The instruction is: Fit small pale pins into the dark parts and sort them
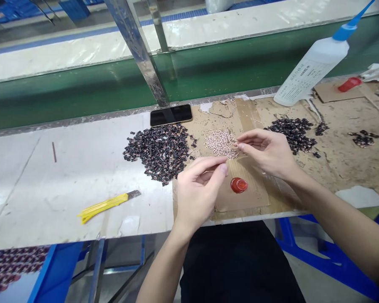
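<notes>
Pinching closed, your right hand [265,152] sits at 3 o'clock of the pale granule pile [220,143], your left hand [197,189] at 7 o'clock; grip contents unseen.

Bright even indoor light, faint soft shadows, mild glare on the white bench top [57,198]; left hand [197,193], right hand [265,151] fairly sharp, frame edges slightly bent
</notes>
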The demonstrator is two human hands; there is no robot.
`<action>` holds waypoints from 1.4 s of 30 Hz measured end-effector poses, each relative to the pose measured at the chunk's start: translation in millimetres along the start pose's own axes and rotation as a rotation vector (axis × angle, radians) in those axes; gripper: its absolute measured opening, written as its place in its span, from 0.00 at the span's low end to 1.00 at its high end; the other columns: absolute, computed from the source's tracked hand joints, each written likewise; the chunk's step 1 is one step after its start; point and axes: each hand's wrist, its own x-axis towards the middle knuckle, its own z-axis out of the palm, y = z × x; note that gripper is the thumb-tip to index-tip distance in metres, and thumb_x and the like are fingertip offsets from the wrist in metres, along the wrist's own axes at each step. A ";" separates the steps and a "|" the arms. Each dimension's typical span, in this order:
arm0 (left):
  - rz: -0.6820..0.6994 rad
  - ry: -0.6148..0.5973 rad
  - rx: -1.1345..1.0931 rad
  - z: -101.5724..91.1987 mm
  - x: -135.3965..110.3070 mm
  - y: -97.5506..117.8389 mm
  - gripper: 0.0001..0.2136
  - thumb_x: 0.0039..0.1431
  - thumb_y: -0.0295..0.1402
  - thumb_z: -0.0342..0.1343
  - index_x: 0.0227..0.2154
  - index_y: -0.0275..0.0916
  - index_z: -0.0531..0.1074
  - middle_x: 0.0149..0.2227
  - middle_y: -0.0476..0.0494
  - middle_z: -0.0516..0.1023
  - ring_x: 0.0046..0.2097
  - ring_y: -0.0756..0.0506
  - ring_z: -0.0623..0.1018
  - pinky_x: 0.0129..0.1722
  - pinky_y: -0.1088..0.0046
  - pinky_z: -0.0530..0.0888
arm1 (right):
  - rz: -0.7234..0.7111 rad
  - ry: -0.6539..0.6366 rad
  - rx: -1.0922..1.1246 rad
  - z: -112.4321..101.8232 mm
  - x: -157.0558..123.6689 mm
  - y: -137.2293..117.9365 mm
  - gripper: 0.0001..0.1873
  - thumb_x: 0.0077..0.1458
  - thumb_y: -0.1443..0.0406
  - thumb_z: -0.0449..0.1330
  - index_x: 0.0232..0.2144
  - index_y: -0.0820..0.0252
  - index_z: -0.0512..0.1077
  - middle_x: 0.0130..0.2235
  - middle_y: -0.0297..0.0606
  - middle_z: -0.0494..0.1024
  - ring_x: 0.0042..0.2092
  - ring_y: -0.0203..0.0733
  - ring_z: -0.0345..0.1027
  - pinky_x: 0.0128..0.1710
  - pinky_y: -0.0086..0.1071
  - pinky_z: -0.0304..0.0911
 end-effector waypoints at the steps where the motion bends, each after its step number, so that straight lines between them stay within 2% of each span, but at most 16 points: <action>1: 0.043 -0.007 0.068 4.1 1.8 -2.5 0.06 0.65 0.28 0.62 0.42 0.38 0.83 0.40 0.43 0.85 0.36 0.49 0.84 0.41 0.72 0.83 | 0.007 0.002 0.005 0.6 0.6 1.2 0.05 0.57 0.63 0.67 0.38 0.55 0.81 0.38 0.37 0.87 0.38 0.44 0.83 0.42 0.39 0.82; 6: 0.167 -0.033 0.283 16.2 21.0 -18.5 0.08 0.66 0.25 0.59 0.42 0.39 0.83 0.42 0.41 0.86 0.41 0.45 0.84 0.44 0.65 0.82 | 0.025 0.001 -0.005 6.2 8.3 12.4 0.06 0.57 0.63 0.67 0.37 0.58 0.81 0.38 0.39 0.86 0.38 0.45 0.82 0.43 0.42 0.80; 9: 0.251 -0.068 0.391 21.2 31.4 -23.2 0.09 0.67 0.24 0.58 0.43 0.39 0.82 0.42 0.40 0.86 0.42 0.43 0.84 0.46 0.62 0.81 | 0.026 0.001 0.014 5.6 8.7 9.6 0.05 0.58 0.63 0.67 0.37 0.57 0.81 0.37 0.38 0.86 0.38 0.45 0.82 0.44 0.43 0.80; 15: 0.410 -0.096 0.484 27.1 29.2 -21.5 0.09 0.69 0.25 0.57 0.45 0.37 0.81 0.41 0.40 0.86 0.40 0.44 0.83 0.44 0.66 0.80 | 0.043 -0.004 0.141 -4.4 -9.8 -19.7 0.09 0.54 0.63 0.71 0.40 0.54 0.80 0.38 0.35 0.86 0.39 0.44 0.83 0.44 0.39 0.82; 21: 0.541 -0.066 0.475 23.4 15.4 -19.9 0.08 0.68 0.24 0.57 0.43 0.37 0.81 0.41 0.39 0.87 0.43 0.43 0.84 0.48 0.66 0.79 | 0.097 0.044 0.209 -7.3 -30.2 -45.9 0.11 0.50 0.68 0.74 0.36 0.52 0.81 0.34 0.31 0.86 0.37 0.41 0.84 0.40 0.30 0.82; 24: 0.539 -0.026 0.420 23.7 7.6 -15.5 0.08 0.67 0.22 0.57 0.41 0.38 0.79 0.41 0.41 0.86 0.42 0.45 0.84 0.47 0.67 0.80 | 0.112 0.061 0.262 -6.2 -37.3 -53.5 0.11 0.50 0.69 0.73 0.37 0.52 0.82 0.34 0.30 0.87 0.36 0.39 0.84 0.40 0.28 0.82; 27: 0.511 -0.007 0.364 24.9 -1.5 -9.0 0.08 0.67 0.21 0.57 0.41 0.40 0.77 0.40 0.43 0.86 0.42 0.46 0.83 0.45 0.68 0.80 | 0.059 0.054 0.319 -7.1 -44.2 -56.1 0.08 0.54 0.71 0.71 0.35 0.52 0.83 0.34 0.30 0.86 0.35 0.36 0.83 0.38 0.27 0.81; 30: 0.492 -0.011 0.331 25.2 -9.6 -3.2 0.08 0.66 0.20 0.58 0.40 0.40 0.76 0.38 0.45 0.85 0.40 0.47 0.82 0.44 0.69 0.80 | -0.008 -0.016 0.375 -10.0 -51.6 -56.4 0.08 0.57 0.71 0.68 0.35 0.53 0.83 0.37 0.34 0.86 0.39 0.38 0.82 0.39 0.29 0.80; 33: 0.466 -0.032 0.306 24.5 -15.3 1.6 0.08 0.66 0.20 0.58 0.40 0.40 0.75 0.37 0.46 0.84 0.39 0.48 0.82 0.43 0.71 0.79 | -0.004 -0.083 0.424 -12.3 -58.0 -56.8 0.07 0.59 0.71 0.67 0.37 0.54 0.82 0.41 0.37 0.85 0.40 0.39 0.81 0.38 0.31 0.80; 37: 0.393 -0.089 0.276 23.5 -22.3 7.6 0.08 0.66 0.20 0.59 0.40 0.40 0.76 0.38 0.46 0.84 0.39 0.48 0.81 0.42 0.72 0.80 | -0.065 -0.082 0.415 -14.4 -63.9 -54.8 0.08 0.59 0.73 0.67 0.37 0.55 0.82 0.38 0.35 0.84 0.37 0.36 0.80 0.36 0.27 0.79; 42: 0.334 -0.117 0.304 23.7 -33.5 10.4 0.07 0.66 0.19 0.59 0.40 0.37 0.76 0.38 0.47 0.82 0.38 0.51 0.80 0.42 0.77 0.78 | -0.148 -0.129 0.308 -18.9 -73.9 -49.1 0.12 0.58 0.76 0.67 0.39 0.56 0.81 0.40 0.34 0.84 0.42 0.35 0.79 0.42 0.26 0.77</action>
